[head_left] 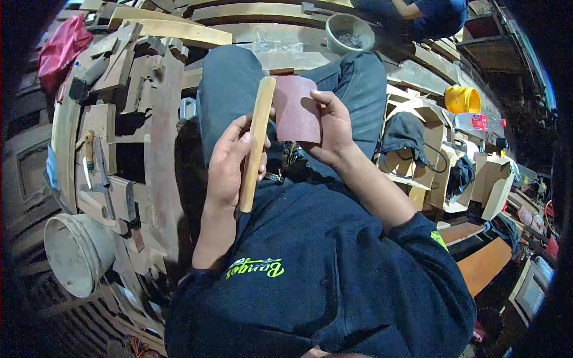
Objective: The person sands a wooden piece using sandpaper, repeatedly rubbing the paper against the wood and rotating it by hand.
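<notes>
My left hand (pixel 230 152) is closed around a slim, light wooden stick (pixel 258 143) with rounded ends, held nearly upright in front of my lap. In my right hand (pixel 334 128) is a piece of pinkish sandpaper (pixel 297 110), its thumb on the front face and the other fingers behind. The sandpaper bends in a curve just right of the stick's upper part. Whether the two touch is hard to make out. Fingertips of both hands are partly hidden behind what they hold.
Wood pieces (pixel 161 131) are stacked at left, with a sickle-like tool (pixel 89 158) on them. A white bucket (pixel 77 253) stands lower left, a grey basin (pixel 350 34) ahead. Right are cardboard boxes (pixel 492 185), a yellow container (pixel 462 99) and a bottle (pixel 479 122). Another person's arm (pixel 409 9) shows top right.
</notes>
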Tool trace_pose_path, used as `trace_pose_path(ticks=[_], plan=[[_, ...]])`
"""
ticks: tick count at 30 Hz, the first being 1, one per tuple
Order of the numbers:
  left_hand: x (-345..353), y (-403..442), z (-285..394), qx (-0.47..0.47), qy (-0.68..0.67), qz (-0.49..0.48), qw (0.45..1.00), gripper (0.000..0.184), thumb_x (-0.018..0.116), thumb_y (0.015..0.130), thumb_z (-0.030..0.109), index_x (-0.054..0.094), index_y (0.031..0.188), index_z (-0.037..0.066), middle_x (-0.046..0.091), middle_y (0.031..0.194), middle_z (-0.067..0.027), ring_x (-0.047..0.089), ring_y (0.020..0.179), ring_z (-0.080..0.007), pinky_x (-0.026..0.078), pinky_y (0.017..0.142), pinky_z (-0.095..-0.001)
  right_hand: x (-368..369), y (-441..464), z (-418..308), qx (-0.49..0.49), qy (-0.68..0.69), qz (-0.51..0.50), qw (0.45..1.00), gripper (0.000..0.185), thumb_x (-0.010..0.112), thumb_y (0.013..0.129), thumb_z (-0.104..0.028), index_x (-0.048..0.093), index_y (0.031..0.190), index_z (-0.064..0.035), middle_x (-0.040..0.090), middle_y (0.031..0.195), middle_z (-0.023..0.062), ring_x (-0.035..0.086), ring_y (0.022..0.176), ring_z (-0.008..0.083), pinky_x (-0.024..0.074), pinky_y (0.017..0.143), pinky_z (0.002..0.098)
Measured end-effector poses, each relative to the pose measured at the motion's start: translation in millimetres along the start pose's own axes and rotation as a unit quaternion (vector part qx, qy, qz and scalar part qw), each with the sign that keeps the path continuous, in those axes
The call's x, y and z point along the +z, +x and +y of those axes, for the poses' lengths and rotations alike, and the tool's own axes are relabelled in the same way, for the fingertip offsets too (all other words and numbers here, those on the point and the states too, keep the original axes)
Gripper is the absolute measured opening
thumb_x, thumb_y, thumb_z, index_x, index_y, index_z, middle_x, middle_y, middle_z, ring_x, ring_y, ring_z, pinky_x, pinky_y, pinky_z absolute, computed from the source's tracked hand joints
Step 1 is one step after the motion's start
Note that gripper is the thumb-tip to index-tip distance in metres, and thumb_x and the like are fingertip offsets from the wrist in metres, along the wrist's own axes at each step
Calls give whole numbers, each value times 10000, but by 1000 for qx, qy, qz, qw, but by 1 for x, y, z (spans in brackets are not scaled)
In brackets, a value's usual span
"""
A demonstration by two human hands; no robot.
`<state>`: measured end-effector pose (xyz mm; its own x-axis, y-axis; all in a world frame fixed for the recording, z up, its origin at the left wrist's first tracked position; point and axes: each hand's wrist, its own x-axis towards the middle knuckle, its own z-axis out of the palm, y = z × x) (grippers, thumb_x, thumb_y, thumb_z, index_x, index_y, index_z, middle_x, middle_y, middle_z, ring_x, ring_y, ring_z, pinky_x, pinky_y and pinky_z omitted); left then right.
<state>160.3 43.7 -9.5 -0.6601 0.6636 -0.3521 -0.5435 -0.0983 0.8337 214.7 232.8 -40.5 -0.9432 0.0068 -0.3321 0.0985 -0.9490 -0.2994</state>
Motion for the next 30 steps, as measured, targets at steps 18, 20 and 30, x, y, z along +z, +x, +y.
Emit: trace_pose_path(ticks=[18,20,30], plan=[[0,2,-25,180,361,104,909,455,579,954,71,457,1385,-9,638,1056,-160,646,885,-231,523,832,-336,15,4,14,-111,-131,-27,985,487,468,1024,-258,365,1456,-59,532,1367,142,544,1247,265,476,1035,434],[1,5,-24,238,416,94,873,455,584,954,74,467,1386,-10,643,1069,-148,641,887,-202,521,806,-321,14,5,15,-96,-68,-81,990,519,366,1051,-357,325,1479,-66,452,1462,158,447,1354,289,400,1107,458],[13,12,-17,340,502,115,787,431,590,934,69,529,1354,-5,634,1049,-233,632,907,-382,499,809,-417,7,7,31,-125,-131,-15,983,614,250,1050,-505,362,1457,-60,477,1429,108,509,1263,251,439,1057,424]])
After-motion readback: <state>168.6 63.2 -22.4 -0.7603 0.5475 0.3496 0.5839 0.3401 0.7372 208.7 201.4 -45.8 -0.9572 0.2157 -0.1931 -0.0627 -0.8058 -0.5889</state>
